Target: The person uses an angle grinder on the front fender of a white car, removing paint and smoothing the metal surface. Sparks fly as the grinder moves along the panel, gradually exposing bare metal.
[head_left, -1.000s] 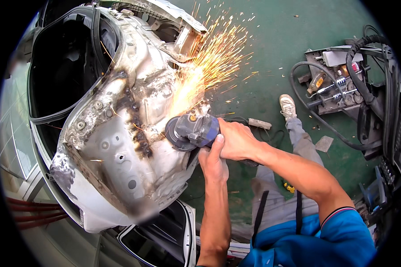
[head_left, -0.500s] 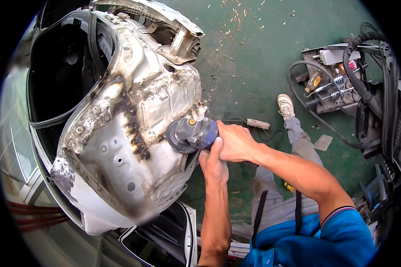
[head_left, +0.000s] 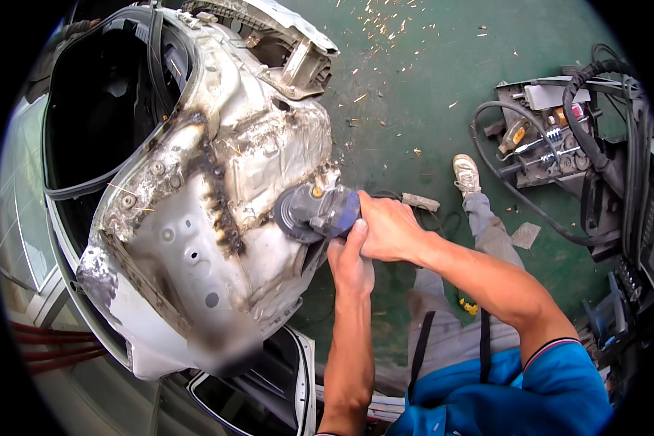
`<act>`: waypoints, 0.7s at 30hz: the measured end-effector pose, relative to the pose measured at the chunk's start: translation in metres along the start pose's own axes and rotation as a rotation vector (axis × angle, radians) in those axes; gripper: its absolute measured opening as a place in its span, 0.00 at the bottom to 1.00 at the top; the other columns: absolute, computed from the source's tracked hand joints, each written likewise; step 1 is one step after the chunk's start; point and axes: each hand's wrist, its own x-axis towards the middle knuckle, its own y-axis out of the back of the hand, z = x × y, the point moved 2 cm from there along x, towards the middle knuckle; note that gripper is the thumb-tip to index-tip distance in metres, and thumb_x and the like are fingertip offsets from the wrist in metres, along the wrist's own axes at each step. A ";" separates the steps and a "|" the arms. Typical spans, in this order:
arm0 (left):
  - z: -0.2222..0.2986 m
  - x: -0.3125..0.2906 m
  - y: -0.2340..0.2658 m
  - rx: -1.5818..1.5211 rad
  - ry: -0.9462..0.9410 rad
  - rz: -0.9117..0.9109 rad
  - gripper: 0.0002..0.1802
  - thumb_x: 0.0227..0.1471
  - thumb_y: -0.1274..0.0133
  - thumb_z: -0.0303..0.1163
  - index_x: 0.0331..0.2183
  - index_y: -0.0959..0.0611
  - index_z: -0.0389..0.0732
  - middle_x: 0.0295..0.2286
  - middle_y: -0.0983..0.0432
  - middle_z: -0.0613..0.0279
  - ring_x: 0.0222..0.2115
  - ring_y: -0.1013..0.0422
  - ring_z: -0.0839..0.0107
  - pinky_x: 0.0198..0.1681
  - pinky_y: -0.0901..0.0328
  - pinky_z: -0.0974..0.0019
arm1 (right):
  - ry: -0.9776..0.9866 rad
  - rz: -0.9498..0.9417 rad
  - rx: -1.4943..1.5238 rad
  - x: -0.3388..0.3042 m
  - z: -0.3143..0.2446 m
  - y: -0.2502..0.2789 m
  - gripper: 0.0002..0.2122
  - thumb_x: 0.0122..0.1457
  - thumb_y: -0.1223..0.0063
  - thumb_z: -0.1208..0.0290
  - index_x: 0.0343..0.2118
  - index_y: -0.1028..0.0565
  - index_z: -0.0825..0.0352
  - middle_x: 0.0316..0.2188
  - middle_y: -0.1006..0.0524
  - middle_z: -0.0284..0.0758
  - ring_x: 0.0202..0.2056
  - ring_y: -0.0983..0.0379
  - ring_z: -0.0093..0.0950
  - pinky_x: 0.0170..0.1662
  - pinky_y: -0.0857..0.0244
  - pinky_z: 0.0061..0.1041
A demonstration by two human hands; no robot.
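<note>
Both of my hands grip an angle grinder (head_left: pixel 330 206) with a grey head, a dark round disc guard and a blue band. My right hand (head_left: pixel 391 228) is wrapped around its body from the right. From below, my left hand (head_left: pixel 352 263) closes on the same tool, thumb pointing up along it. The disc rests at the right edge of a stripped silvery car body panel (head_left: pixel 261 171), by a rough scorched spot. Where the disc meets the metal is hidden under the guard. A burnt, blackened weld seam (head_left: pixel 221 211) runs down the panel's middle.
Sparks (head_left: pixel 389 29) scatter over the green floor (head_left: pixel 414 94) at the top. A cart (head_left: pixel 541 134) with tools and thick black cables (head_left: pixel 632 160) stands at the right. A small block (head_left: pixel 421 202) and a flat grey piece (head_left: pixel 525 235) lie near my shoe (head_left: pixel 466 173).
The view has shifted slightly. Both hands keep their hold on the grinder at nearly the same spot, and the sparks are spread more widely, some now over the panel.
</note>
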 end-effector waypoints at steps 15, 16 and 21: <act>-0.002 0.003 -0.002 -0.030 -0.034 -0.021 0.31 0.60 0.41 0.38 0.59 0.28 0.31 0.55 0.27 0.57 0.57 0.31 0.65 0.63 0.39 0.58 | 0.011 -0.028 -0.077 0.001 -0.009 0.012 0.18 0.45 0.46 0.71 0.38 0.31 0.78 0.26 0.21 0.56 0.31 0.22 0.58 0.35 0.29 0.53; -0.001 0.004 -0.002 -0.031 -0.032 -0.039 0.31 0.60 0.41 0.38 0.59 0.28 0.31 0.55 0.27 0.57 0.57 0.31 0.65 0.63 0.39 0.58 | 0.018 -0.012 -0.072 0.002 -0.009 0.012 0.18 0.45 0.46 0.71 0.37 0.31 0.78 0.26 0.21 0.56 0.31 0.22 0.58 0.35 0.29 0.53; 0.002 0.009 -0.004 -0.119 -0.025 -0.040 0.30 0.58 0.39 0.33 0.58 0.27 0.30 0.55 0.28 0.55 0.57 0.32 0.65 0.64 0.41 0.58 | 0.036 0.011 -0.088 0.005 -0.011 0.016 0.17 0.44 0.46 0.72 0.36 0.30 0.78 0.25 0.21 0.55 0.31 0.22 0.57 0.35 0.29 0.53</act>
